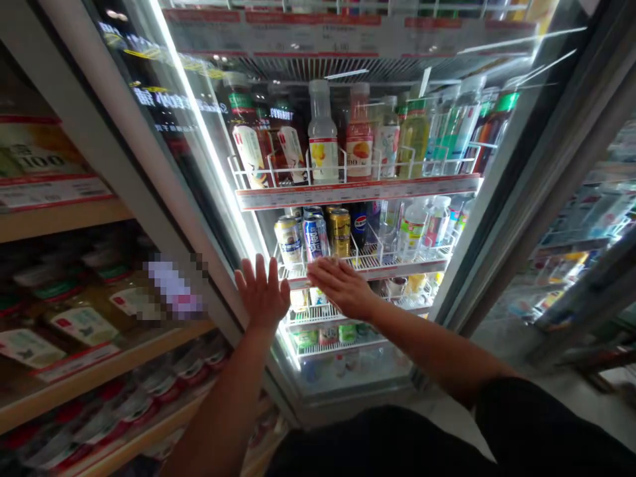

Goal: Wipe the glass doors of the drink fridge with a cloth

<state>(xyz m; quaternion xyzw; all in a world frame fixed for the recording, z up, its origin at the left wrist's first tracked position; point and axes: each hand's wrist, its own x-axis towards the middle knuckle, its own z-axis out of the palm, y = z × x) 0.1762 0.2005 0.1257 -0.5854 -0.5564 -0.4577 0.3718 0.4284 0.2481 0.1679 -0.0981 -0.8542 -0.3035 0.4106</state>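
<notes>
Above the open right hand [340, 285] and left hand [263, 291], cans [315, 237] stand on a wire shelf [382, 262].

The left hand [263, 291] was raised, empty, with its fingers spread and pointing up, at the lit left edge of the refrigerator [348, 389]. The right hand [340, 285] was held flat, palm down, fingers pointing left, also empty, just in front of the wire shelf [392, 262]. Behind it stood a blue can [316, 237], flanked by a white can [289, 240] and a gold can [340, 232]. Bottles [322, 136] lined the shelf above. Wooden shelves [64, 218] of goods stood at left.
</notes>
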